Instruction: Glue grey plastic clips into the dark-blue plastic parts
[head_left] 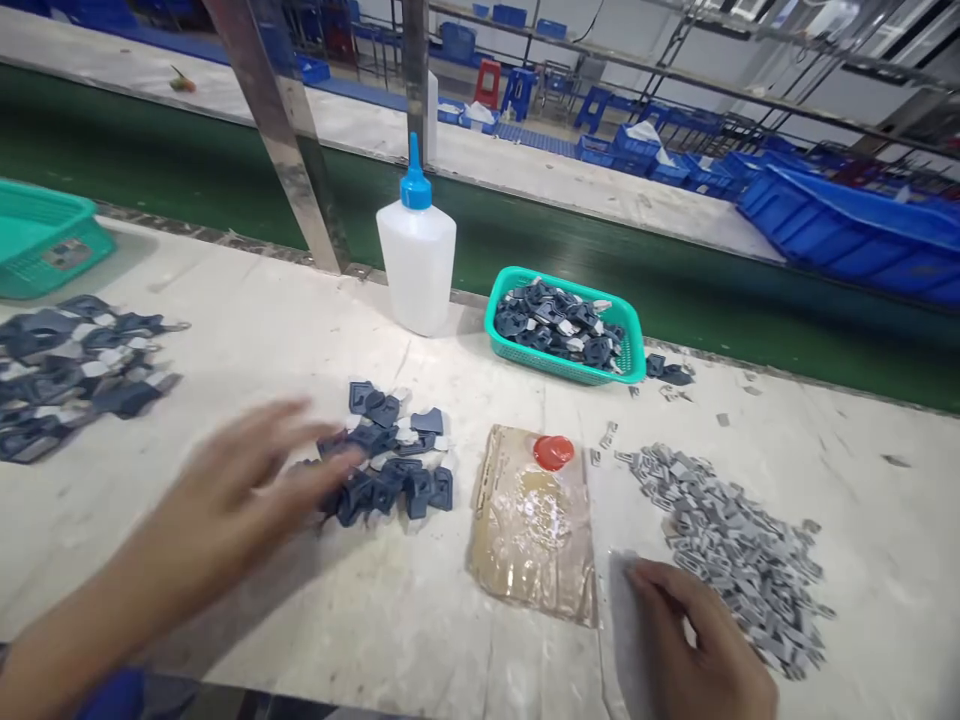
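The left hand [225, 500] is seen blurred above the near left part of the desk [225, 330], its fingers spread and loose, with nothing gripped; the fingertips are stretched toward a small heap of dark blue plastic parts [394, 465] at the middle of the desk, and whether the heap is actually touched cannot be told through the blur. The right hand [697, 650] is laid near the front edge on the right, fingers bent downward and nothing visibly held; it is placed at the near edge of a pile of small grey clips [731, 550], with the fingertips just beside a pale, blurred patch on the desk surface. Between the two heaps a brownish sheet [532, 530] smeared with glossy glue is laid flat, and a red cap [553, 452] is set at its far end. Farther back a white squeeze bottle [416, 260] with a blue nozzle is stood upright, and to its right a teal basket [630, 335] is filled with more dark blue pieces. A larger spread of dark pieces [67, 370] is found at the far left, beside another teal basket [45, 240]. A green conveyor belt [675, 280] is run behind the desk.
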